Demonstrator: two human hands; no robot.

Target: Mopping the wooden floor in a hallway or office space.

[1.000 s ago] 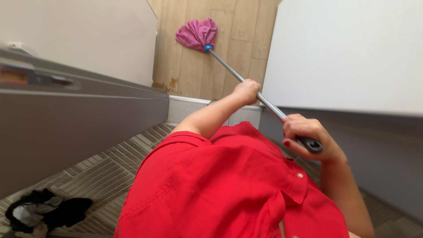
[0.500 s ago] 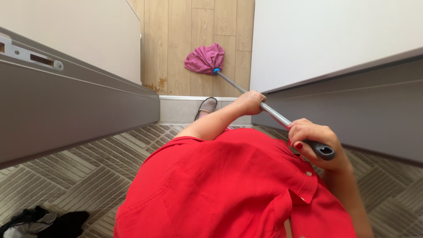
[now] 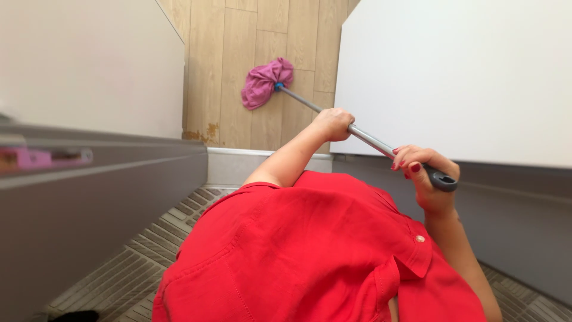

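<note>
Left hand [image 3: 332,123] grip closed mid-way on grey metal mop handle [image 3: 369,140]; right hand [image 3: 426,176] grip holds its near end. Pink cloth mop head [image 3: 265,83] lies far on wood-plank floor [image 3: 238,71].

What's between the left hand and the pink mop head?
In the head view, only the bare grey mop handle runs from the left hand to the mop head, over wood floor.

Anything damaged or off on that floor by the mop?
Yes: the wood-look floor has a yellow-brown, flaky-looking patch at the foot of the left wall, just beyond the threshold. It looks like a stain or worn surface. The pink mop head lies bunched to one side; nothing spilled.
</note>
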